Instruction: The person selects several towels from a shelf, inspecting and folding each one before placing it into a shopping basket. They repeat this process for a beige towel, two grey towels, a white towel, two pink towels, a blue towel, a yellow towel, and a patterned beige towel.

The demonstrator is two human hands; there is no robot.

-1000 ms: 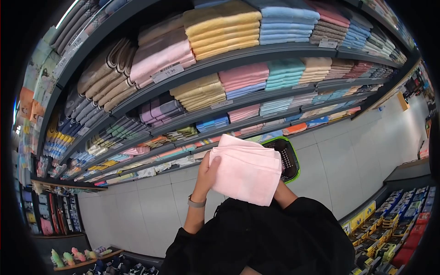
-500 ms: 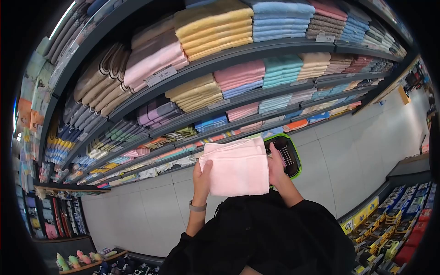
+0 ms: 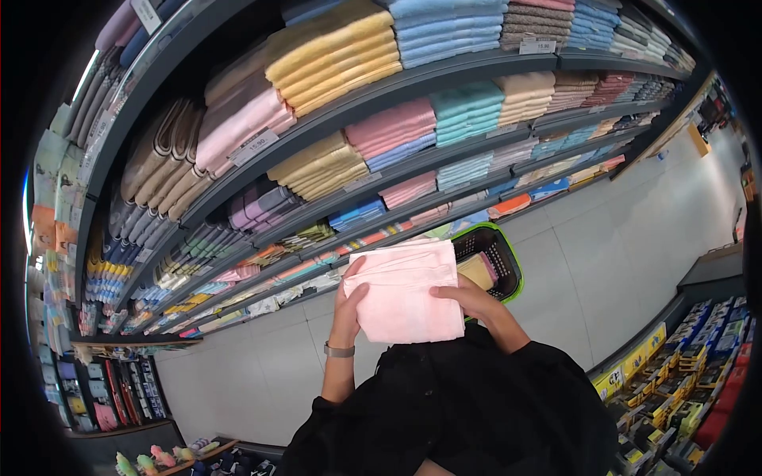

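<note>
A folded pale pink towel [image 3: 409,305] is held in front of my body by both hands. My left hand [image 3: 347,303] grips its left edge, with the thumb on top and the fingers partly hidden. At the right edge, my right hand [image 3: 468,298] has its thumb lying on the towel and its other fingers out of sight beneath. Just beyond the right hand, a black basket with a green rim [image 3: 520,278] stands on the floor with folded cloths [image 3: 478,272] inside.
Shelves [image 3: 317,119] of folded towels in many colours curve across the front and left. Grey floor tiles [image 3: 556,262] run between them and a display of packaged goods [image 3: 667,389] at the lower right. Another shelf unit [image 3: 103,389] stands at the lower left.
My right thumb has moved from beside the towel onto its top. More of the basket and the cloths in it now shows. The shelves have shifted left in view.
</note>
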